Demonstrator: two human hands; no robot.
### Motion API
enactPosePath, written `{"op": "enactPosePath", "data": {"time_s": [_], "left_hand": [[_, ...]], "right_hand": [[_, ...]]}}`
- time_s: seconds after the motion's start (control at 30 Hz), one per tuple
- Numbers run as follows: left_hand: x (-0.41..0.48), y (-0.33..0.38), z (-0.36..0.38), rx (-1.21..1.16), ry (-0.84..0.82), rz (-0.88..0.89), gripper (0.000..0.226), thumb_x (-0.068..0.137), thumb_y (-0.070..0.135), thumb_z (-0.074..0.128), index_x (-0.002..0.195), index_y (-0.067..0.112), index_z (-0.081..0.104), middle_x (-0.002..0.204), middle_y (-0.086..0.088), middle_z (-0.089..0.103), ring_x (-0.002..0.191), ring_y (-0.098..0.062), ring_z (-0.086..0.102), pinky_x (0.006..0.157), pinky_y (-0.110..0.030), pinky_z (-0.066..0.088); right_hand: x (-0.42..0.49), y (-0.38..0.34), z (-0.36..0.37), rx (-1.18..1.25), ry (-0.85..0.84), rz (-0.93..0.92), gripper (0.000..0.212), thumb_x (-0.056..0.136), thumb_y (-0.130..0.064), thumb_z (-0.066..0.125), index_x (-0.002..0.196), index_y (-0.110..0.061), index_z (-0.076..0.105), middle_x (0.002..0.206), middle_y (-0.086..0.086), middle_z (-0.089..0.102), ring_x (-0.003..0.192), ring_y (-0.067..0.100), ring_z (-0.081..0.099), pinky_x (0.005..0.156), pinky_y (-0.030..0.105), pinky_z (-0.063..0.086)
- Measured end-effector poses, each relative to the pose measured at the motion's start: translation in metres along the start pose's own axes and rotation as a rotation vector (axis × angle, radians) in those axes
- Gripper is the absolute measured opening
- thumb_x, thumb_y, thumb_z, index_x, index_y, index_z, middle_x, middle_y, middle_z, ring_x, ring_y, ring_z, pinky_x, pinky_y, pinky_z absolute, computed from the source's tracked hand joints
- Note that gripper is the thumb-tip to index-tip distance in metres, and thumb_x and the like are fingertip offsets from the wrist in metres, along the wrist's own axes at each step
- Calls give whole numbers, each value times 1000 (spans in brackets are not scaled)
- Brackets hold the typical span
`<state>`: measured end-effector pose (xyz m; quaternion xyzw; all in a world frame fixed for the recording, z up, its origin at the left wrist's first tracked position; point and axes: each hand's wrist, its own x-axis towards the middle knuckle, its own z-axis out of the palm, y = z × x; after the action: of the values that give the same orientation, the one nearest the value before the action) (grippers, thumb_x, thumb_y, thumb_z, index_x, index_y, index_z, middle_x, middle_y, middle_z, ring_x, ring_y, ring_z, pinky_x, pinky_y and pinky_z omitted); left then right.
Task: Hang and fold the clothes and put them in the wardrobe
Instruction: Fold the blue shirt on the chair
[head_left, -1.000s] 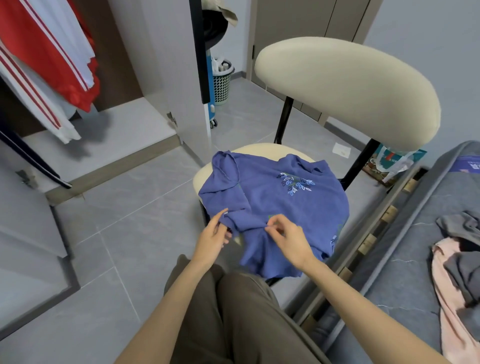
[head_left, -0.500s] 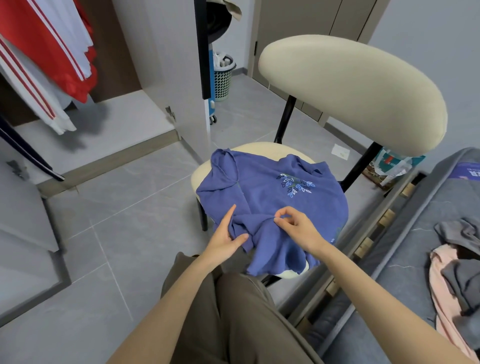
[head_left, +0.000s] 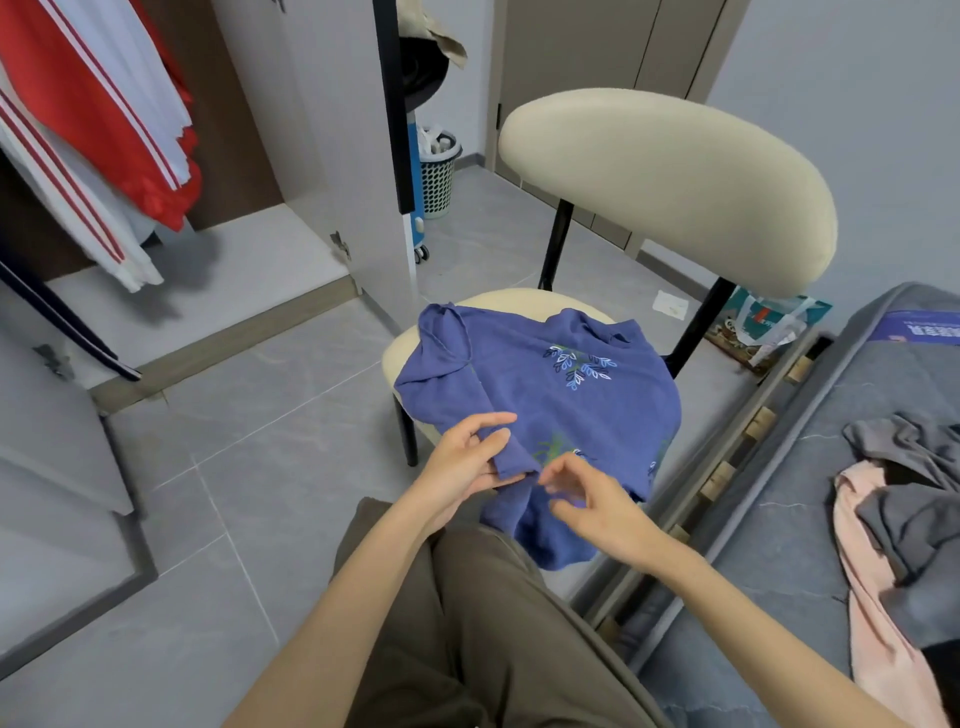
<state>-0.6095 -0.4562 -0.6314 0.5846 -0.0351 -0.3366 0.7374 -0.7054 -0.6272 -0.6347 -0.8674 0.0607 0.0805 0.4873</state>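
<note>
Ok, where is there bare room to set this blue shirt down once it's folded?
The wardrobe floor is bare between the hanging red and white clothes and the open door. The mattress has a bare strip beside the grey and pink pile. The chair seat is crowded: the blue shirt covers nearly all of it.
</note>
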Motion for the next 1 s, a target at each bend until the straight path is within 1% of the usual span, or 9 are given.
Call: {"op": "enactPosePath", "data": {"time_s": [0.1, 0.2, 0.33, 0.47, 0.63, 0.73, 0.83, 0.93, 1.0], "left_hand": [[-7, 6, 8, -45, -25, 0, 17, 98, 11, 52, 112, 11, 62, 107, -19, 59, 84, -19, 72, 72, -31, 59], [-12, 12, 15, -95, -37, 0, 17, 99, 9, 51, 109, 10, 64, 102, -17, 62, 83, -21, 72, 68, -30, 59], [-16, 21, 17, -115, -30, 24, 17, 99, 8, 50, 105, 8, 66, 97, -14, 65, 83, -21, 73, 68, -30, 59], [-21, 27, 8, -97, 44, 68, 17, 99, 7, 49, 100, 7, 66, 98, -16, 66, 83, -19, 73, 68, -28, 58], [-30, 22, 6, -152, 141, 104, 20, 101, 5, 44, 99, 5, 64, 102, -19, 64, 80, -19, 73, 66, -28, 59], [-36, 21, 2, -193, 267, 118, 20, 101, 4, 42, 98, 3, 62, 109, -21, 62, 89, -25, 68, 67, -29, 60], [-46, 15, -9, -68, 369, 105, 18, 101, 4, 43, 99, 3, 62, 110, -18, 61, 94, -29, 64, 64, -28, 58], [-55, 6, -20, 167, 392, 36, 23, 98, 2, 46, 87, 6, 66, 97, -14, 62, 75, -24, 64, 51, -23, 56], [-59, 2, -27, 350, 386, -18, 26, 96, 4, 48, 81, 11, 67, 89, -13, 62, 56, -20, 62, 46, -23, 54]], "right_hand": [[-12, 2, 17, -63, 60, 50, 30, 80, -28, 74, 97, -35, 49, 103, -24, 58, 104, -5, 54, 92, 24, 45], [-9, -5, 33, -34, 298, 100, 33, 75, -45, 77, 87, -33, 49, 91, -20, 58, 92, -4, 55, 76, 19, 45], [-4, -11, 41, -18, 489, 116, 26, 83, -26, 69, 73, -29, 45, 68, -11, 55, 67, 5, 54, 62, 29, 41], [-13, -8, 25, -80, 541, 149, 17, 82, -11, 59, 83, -19, 43, 72, -4, 56, 69, 21, 54, 65, 38, 45], [-28, 1, -3, -247, 458, 123, 19, 80, 4, 45, 86, -12, 35, 69, 0, 46, 64, 27, 35, 58, 38, 32], [-39, 9, -16, -431, 313, 165, 18, 81, 6, 42, 89, -10, 37, 86, 19, 58, 74, 34, 45, 63, 40, 35], [-47, 11, -24, -562, 248, 243, 16, 86, -1, 42, 81, -16, 37, 92, 20, 60, 83, 38, 52, 60, 35, 28], [-45, 6, -30, -557, 253, 267, 25, 88, -6, 39, 68, -19, 32, 78, 8, 52, 78, 32, 47, 57, 34, 25], [-39, 2, -34, -576, 254, 242, 19, 88, -13, 41, 71, -19, 36, 73, 2, 50, 78, 31, 47, 54, 34, 25]]}}
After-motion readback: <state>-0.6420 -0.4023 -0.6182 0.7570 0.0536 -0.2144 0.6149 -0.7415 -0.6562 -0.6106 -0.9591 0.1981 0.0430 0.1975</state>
